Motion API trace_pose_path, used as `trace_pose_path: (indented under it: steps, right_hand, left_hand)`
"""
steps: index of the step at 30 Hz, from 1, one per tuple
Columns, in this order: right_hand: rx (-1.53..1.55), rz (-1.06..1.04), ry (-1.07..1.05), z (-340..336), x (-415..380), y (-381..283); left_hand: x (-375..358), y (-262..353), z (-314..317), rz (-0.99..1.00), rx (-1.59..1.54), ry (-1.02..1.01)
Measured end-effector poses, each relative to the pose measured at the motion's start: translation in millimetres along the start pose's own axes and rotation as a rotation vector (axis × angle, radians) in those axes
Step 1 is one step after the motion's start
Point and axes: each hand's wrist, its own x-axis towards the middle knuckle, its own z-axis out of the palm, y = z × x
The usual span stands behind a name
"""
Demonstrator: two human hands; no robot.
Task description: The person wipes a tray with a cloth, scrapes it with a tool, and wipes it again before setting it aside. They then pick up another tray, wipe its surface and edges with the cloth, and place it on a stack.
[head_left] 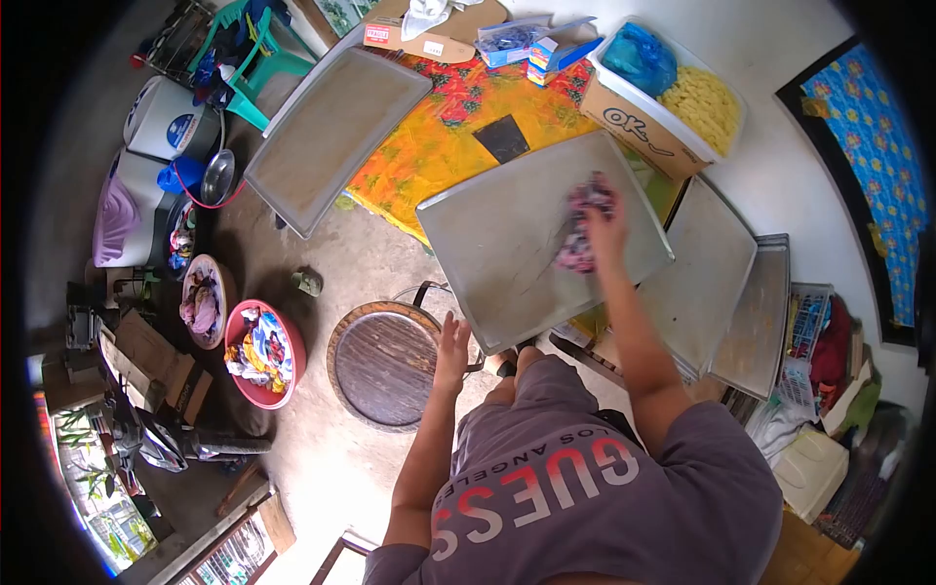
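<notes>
A large metal baking tray (507,244) lies tilted in front of me, partly over the table. On its right half my right hand (608,234) presses a crumpled pink and dark patterned cloth (585,224), both slightly blurred. My left hand (452,349) is beside the tray's near left corner, fingers stretched out and holding nothing. Below that hand stands a round wooden stool (385,366). A second metal tray (341,136) rests at the table's left end.
More trays (697,273) lean at the right by the wall. An orange flowered tablecloth (419,161) covers the table. At the back right, a white tub (721,136) holds yellow stuff and a blue bag. A pink basin (292,380) of clothes stands on the floor, left.
</notes>
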Motion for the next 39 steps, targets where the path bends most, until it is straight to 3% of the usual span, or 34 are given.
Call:
trace_pose_path:
  steps: [2,5,6,9,14,19,20,21,23,24,26,27,28,29,33,34,37,39]
  right_hand:
    - [-0.287,-0.061,0.084,-45,29,19]
    - [-0.695,-0.316,0.171,-52,44,63]
    - [-0.768,-0.293,0.141,-38,37,59]
    - [-0.703,-0.385,-0.09,20,4,23]
    - [-0.614,-0.527,-0.337,120,-85,-39]
    - [-0.221,-0.611,-0.515,182,-161,-76]
    - [-0.091,-0.546,-0.767,179,-164,-89]
    - [0.136,-0.202,-1.118,173,-168,-116]
    - [0.079,-0.472,-0.913,198,-207,-99]
    - [0.137,-0.436,-0.86,196,-210,-106]
    - [0.263,-0.364,-0.763,186,-203,-115]
    - [0.408,0.019,-0.888,156,-184,-144]
    - [0.394,-0.02,-0.799,145,-168,-138]
    - [0.301,-0.225,-0.633,149,-153,-103]
    - [0.136,-0.292,-0.405,64,-42,-58]
    - [-0.007,-0.191,-0.34,39,-19,-55]
    - [-0.168,-0.286,-0.137,-7,51,-18]
    - [-0.593,-0.377,-0.021,-14,92,50]
  left_hand:
    - [-18,58,7,-0.344,-0.315,-0.129]
    - [-9,60,8,-0.299,-0.385,-0.274]
    - [-9,64,9,-0.334,-0.438,-0.243]
    - [-10,69,8,-0.262,-0.49,-0.378]
    - [-9,60,5,-0.293,-0.578,-0.357]
    - [-5,44,1,-0.318,-0.608,-0.407]
    - [-3,31,-1,-0.311,-0.66,-0.384]
    - [3,13,-3,-0.322,-0.67,-0.367]
    - [12,-15,-5,-0.345,-0.693,-0.338]
    - [0,4,-6,-0.228,-0.471,-0.327]
    - [1,13,-15,-0.281,-0.402,-0.287]
    - [3,14,-20,-0.307,-0.368,-0.269]
    - [5,2,-21,-0.302,-0.249,-0.195]
    - [4,9,-22,-0.373,-0.286,-0.199]
    - [-1,29,-5,-0.237,-0.219,-0.169]
    - [0,30,0,-0.193,-0.174,-0.17]
    - [7,22,11,-0.038,0.084,-0.111]
    - [15,4,11,-0.021,0.034,-0.132]
